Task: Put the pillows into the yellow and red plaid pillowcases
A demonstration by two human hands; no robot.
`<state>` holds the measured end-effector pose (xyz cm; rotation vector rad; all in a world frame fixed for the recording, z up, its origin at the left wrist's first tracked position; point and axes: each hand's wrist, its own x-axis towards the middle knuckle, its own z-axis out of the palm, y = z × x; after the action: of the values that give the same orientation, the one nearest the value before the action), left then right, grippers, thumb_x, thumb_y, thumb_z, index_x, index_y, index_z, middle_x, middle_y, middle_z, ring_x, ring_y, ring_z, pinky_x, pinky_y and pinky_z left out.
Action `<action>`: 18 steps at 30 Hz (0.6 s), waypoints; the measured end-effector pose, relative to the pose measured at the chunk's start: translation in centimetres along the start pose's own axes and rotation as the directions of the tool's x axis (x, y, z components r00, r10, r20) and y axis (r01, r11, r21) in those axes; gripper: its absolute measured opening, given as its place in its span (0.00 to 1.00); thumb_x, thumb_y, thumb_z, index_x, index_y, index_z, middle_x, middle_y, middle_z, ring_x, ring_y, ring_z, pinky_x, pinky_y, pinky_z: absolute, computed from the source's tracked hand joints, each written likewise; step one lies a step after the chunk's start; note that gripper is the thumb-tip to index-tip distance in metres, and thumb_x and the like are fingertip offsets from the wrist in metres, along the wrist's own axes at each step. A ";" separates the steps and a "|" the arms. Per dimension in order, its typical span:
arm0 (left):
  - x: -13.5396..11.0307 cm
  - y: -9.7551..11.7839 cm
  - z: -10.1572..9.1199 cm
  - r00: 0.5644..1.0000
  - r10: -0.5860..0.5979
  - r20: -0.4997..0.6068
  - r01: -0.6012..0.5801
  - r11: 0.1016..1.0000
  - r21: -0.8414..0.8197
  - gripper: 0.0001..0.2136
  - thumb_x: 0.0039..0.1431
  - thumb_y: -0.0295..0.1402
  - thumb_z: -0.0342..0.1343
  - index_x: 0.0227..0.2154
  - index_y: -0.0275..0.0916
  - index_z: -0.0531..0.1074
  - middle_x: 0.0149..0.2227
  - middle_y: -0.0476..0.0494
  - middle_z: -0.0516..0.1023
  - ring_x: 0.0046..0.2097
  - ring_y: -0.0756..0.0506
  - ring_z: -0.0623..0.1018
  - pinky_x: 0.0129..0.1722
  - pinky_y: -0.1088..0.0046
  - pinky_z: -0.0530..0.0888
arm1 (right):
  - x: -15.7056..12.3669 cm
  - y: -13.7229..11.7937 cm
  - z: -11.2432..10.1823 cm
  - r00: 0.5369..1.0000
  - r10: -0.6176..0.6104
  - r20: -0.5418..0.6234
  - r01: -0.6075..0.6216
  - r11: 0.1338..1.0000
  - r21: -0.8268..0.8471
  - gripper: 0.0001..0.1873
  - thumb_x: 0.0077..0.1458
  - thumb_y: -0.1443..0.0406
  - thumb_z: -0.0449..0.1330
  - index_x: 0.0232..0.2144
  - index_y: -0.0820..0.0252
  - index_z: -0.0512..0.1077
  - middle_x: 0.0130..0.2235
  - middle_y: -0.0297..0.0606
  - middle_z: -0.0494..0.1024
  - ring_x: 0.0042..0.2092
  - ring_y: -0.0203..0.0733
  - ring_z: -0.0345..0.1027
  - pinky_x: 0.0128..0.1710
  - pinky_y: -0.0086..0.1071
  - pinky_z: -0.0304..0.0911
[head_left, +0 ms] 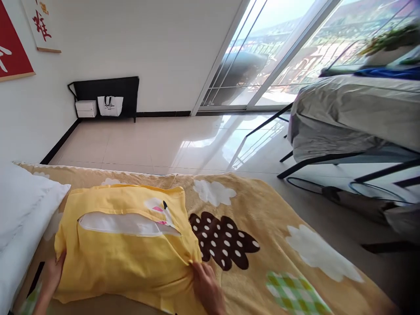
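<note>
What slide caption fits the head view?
Right hand grips one end of a yellow pillowcase, left hand at the other, white insert showing through, on a tan blanket.

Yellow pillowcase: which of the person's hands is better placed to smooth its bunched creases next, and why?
Probably the right hand: it grips the yellow pillowcase right where the creases gather. The left hand is at the opposite side, near the white pillow.

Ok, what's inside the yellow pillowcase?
Through the gap in the yellow pillowcase, a strip of a white insert, likely a pillow, shows. The rest is covered, so its ends can't be seen.
</note>
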<state>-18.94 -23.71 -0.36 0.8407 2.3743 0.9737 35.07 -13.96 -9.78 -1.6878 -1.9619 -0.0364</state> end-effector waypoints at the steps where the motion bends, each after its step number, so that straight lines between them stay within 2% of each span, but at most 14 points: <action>1: -0.7 -0.9 -0.8 0.996 -0.068 0.056 0.067 0.997 0.026 0.22 0.47 0.57 0.53 0.28 0.42 0.74 0.29 0.38 0.81 0.44 0.29 0.80 0.43 0.54 0.77 | 1.2 0.8 -1.0 1.000 0.002 -0.002 -0.002 1.000 0.020 0.21 0.65 0.58 0.44 0.32 0.54 0.75 0.31 0.40 0.77 0.35 0.44 0.71 0.35 0.35 0.66; 3: -2.0 -2.6 -2.6 0.978 -0.171 0.116 0.157 0.981 0.114 0.24 0.49 0.59 0.49 0.29 0.42 0.74 0.29 0.38 0.80 0.44 0.28 0.79 0.45 0.51 0.76 | 3.2 1.8 -3.0 1.000 -0.007 -0.006 0.007 1.000 0.007 0.21 0.63 0.56 0.46 0.30 0.54 0.75 0.34 0.42 0.77 0.37 0.46 0.71 0.39 0.38 0.65; 4: -2.6 -3.0 -3.2 0.983 -0.169 0.077 0.154 0.973 0.169 0.24 0.50 0.58 0.47 0.30 0.41 0.74 0.30 0.37 0.80 0.43 0.27 0.79 0.44 0.50 0.75 | 3.8 1.7 -3.8 1.000 -0.007 -0.011 0.007 1.000 -0.019 0.21 0.62 0.54 0.47 0.30 0.54 0.76 0.36 0.43 0.78 0.40 0.48 0.71 0.42 0.40 0.65; 6: -4.1 -2.2 -3.2 0.995 -0.011 -0.100 0.039 0.959 0.281 0.25 0.54 0.55 0.44 0.39 0.39 0.74 0.37 0.33 0.79 0.46 0.27 0.78 0.46 0.48 0.74 | 4.2 -0.5 -4.8 1.000 -0.009 -0.025 0.007 0.998 -0.063 0.20 0.61 0.53 0.49 0.37 0.54 0.77 0.45 0.45 0.78 0.46 0.51 0.70 0.47 0.44 0.62; 7: -5.0 -1.0 -2.5 0.973 0.133 -0.191 -0.063 0.940 0.334 0.26 0.56 0.52 0.44 0.45 0.36 0.73 0.42 0.30 0.78 0.50 0.27 0.76 0.48 0.48 0.73 | 4.0 -2.6 -4.9 0.999 -0.018 -0.040 0.015 0.998 -0.069 0.20 0.61 0.54 0.49 0.43 0.55 0.76 0.51 0.46 0.76 0.51 0.53 0.69 0.50 0.44 0.61; 8: -6.0 0.7 -1.2 0.917 0.302 -0.260 -0.186 0.902 0.390 0.27 0.59 0.49 0.43 0.51 0.33 0.69 0.48 0.27 0.76 0.55 0.28 0.74 0.52 0.49 0.71 | 3.5 -5.4 -4.7 0.997 -0.048 -0.053 0.044 0.997 -0.059 0.22 0.61 0.56 0.48 0.51 0.56 0.73 0.56 0.47 0.73 0.55 0.53 0.66 0.53 0.44 0.59; 9: -7.0 2.6 0.5 0.845 0.462 -0.268 -0.326 0.843 0.427 0.28 0.61 0.47 0.43 0.57 0.31 0.65 0.55 0.25 0.72 0.59 0.31 0.70 0.56 0.51 0.69 | 3.0 -8.6 -4.2 0.993 -0.105 -0.055 0.103 0.994 -0.034 0.25 0.62 0.58 0.48 0.58 0.58 0.67 0.61 0.47 0.69 0.59 0.52 0.63 0.56 0.43 0.56; 10: -8.0 4.6 2.6 0.778 0.594 -0.206 -0.469 0.766 0.439 0.28 0.64 0.44 0.43 0.61 0.30 0.60 0.60 0.25 0.68 0.63 0.34 0.66 0.60 0.54 0.66 | 2.4 -12.0 -3.5 0.983 -0.180 -0.043 0.180 0.984 -0.008 0.27 0.63 0.61 0.47 0.63 0.60 0.61 0.63 0.47 0.66 0.62 0.50 0.60 0.58 0.42 0.54; 11: -8.9 6.3 4.7 0.719 0.690 -0.087 -0.586 0.668 0.458 0.27 0.65 0.40 0.43 0.64 0.33 0.56 0.64 0.29 0.64 0.66 0.37 0.62 0.63 0.54 0.62 | 2.0 -15.2 -2.6 0.958 -0.286 -0.026 0.287 0.958 0.026 0.28 0.63 0.63 0.47 0.65 0.60 0.57 0.64 0.45 0.64 0.64 0.47 0.57 0.60 0.40 0.51; 13: -9.8 8.4 8.6 0.628 0.768 0.127 -0.718 0.509 0.474 0.28 0.67 0.38 0.43 0.68 0.40 0.49 0.68 0.37 0.58 0.68 0.40 0.58 0.65 0.55 0.57 | 1.6 -19.5 -0.8 0.886 -0.462 0.030 0.459 0.885 0.072 0.30 0.64 0.66 0.46 0.67 0.56 0.53 0.65 0.40 0.63 0.66 0.43 0.54 0.62 0.39 0.47; 14: -9.8 8.6 9.8 0.610 0.769 0.190 -0.740 0.468 0.483 0.29 0.67 0.38 0.43 0.69 0.42 0.46 0.68 0.39 0.57 0.68 0.40 0.58 0.65 0.54 0.57 | 1.7 -20.1 0.1 0.855 -0.516 0.056 0.511 0.856 0.081 0.30 0.64 0.66 0.46 0.67 0.54 0.53 0.66 0.38 0.62 0.66 0.42 0.54 0.63 0.39 0.45; 15: -9.4 8.1 10.5 0.600 0.763 0.239 -0.752 0.438 0.492 0.29 0.68 0.39 0.43 0.69 0.43 0.44 0.68 0.40 0.56 0.68 0.41 0.58 0.65 0.54 0.58 | 2.0 -19.5 0.8 0.841 -0.536 0.076 0.531 0.844 0.075 0.29 0.64 0.65 0.47 0.67 0.53 0.53 0.66 0.37 0.62 0.66 0.41 0.54 0.63 0.39 0.45; 16: -8.7 7.0 10.5 0.595 0.753 0.280 -0.760 0.416 0.499 0.30 0.68 0.40 0.43 0.69 0.44 0.42 0.68 0.41 0.56 0.68 0.41 0.59 0.64 0.54 0.59 | 2.3 -17.7 1.3 0.852 -0.517 0.085 0.515 0.856 0.049 0.29 0.65 0.64 0.47 0.67 0.52 0.53 0.66 0.38 0.62 0.66 0.42 0.54 0.63 0.40 0.45; 18: -6.7 3.9 9.0 0.573 0.729 0.375 -0.788 0.364 0.497 0.29 0.68 0.42 0.43 0.69 0.47 0.41 0.68 0.44 0.56 0.67 0.42 0.60 0.64 0.56 0.61 | 2.6 -11.7 1.7 0.915 -0.397 0.080 0.400 0.916 -0.038 0.29 0.65 0.60 0.46 0.67 0.53 0.54 0.65 0.41 0.64 0.65 0.45 0.56 0.63 0.43 0.46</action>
<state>-7.40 -21.76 -2.29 2.3636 2.1718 0.3131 23.44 -13.49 -6.39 -1.3060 -2.3488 -0.1832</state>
